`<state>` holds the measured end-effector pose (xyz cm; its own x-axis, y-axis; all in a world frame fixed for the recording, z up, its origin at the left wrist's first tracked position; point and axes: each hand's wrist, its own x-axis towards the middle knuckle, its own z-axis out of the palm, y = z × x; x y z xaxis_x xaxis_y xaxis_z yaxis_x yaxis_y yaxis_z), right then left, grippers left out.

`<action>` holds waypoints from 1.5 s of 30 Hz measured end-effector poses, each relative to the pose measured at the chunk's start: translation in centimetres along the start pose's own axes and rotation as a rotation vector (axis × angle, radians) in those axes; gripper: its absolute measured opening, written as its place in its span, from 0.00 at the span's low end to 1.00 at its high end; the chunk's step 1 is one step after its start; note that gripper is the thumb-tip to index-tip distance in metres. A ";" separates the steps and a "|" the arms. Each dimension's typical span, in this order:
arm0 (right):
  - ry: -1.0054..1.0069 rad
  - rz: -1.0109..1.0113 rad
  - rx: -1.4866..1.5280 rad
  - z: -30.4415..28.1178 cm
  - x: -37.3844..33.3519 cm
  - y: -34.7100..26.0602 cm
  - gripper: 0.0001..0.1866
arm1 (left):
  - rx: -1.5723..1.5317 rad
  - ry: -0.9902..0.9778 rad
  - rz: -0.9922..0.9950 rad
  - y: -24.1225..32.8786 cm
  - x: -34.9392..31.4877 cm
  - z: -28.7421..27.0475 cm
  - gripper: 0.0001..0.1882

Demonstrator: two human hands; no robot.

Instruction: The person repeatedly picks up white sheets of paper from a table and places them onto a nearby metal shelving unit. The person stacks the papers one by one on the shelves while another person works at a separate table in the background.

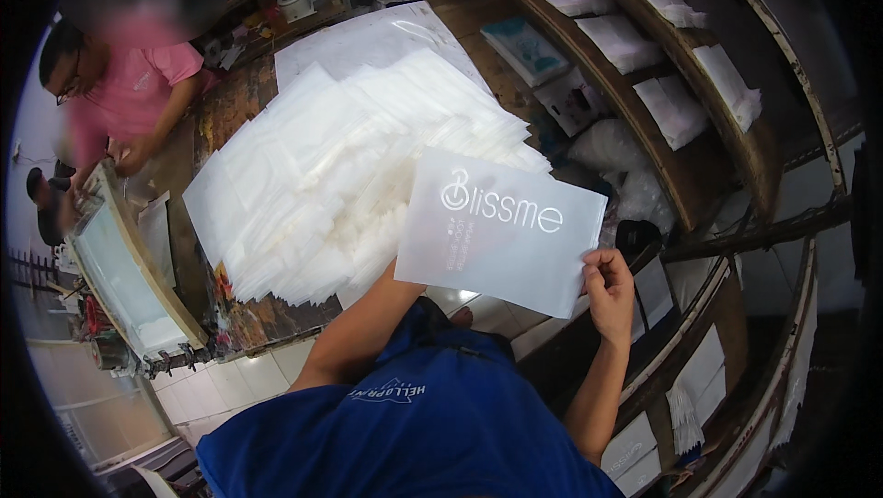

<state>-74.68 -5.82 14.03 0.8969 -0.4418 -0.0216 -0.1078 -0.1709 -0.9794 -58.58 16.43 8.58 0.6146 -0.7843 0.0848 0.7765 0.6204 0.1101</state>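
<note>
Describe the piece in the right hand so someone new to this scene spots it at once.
Find the big fanned pile of white sheets on the paint-stained table. By its lower right, the right hand pinches one translucent sheet at its right edge. Unlike the piled sheets, it is held up singly, large white lettering facing the camera.

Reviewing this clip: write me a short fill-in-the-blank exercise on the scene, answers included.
The hand pinching the printed sheet is the person's ____ one.
The forearm running behind that sheet is the ____ one.
The large pile is coloured ____.
The co-worker's shirt is coloured ____.

Answers: right; left; white; pink.
</note>
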 end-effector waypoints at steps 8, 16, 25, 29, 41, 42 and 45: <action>0.029 0.051 -0.035 0.6 -2.0 -0.3 0.03 | 0.268 0.423 -0.082 5.2 -4.7 0.5 0.28; 0.073 -0.080 -0.103 -0.1 -3.1 -0.7 0.02 | 1.166 0.442 0.142 11.3 -13.2 3.3 0.19; 0.084 -0.039 -0.178 1.8 -3.4 -2.8 0.02 | 1.942 0.497 0.223 14.8 -15.7 10.2 0.15; 0.083 -0.038 -0.212 1.6 -3.9 -2.3 0.02 | 2.256 0.260 0.183 14.8 -14.6 10.2 0.17; 0.165 0.056 -0.259 1.9 -5.3 -1.9 0.04 | 2.313 0.617 0.475 22.7 -7.8 6.1 0.15; 0.157 0.063 -0.270 2.0 -5.2 -1.9 0.04 | 2.342 0.712 0.484 24.5 -6.1 4.6 0.16; 0.150 0.075 -0.315 2.8 -5.1 -2.1 0.05 | 2.554 0.958 0.315 29.2 -1.4 -1.5 0.19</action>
<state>-77.82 -0.80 15.64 0.8108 -0.5840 -0.0385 -0.3190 -0.3858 -0.8657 -36.57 35.66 10.22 0.9642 -0.1665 0.2063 -0.2389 -0.8829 0.4042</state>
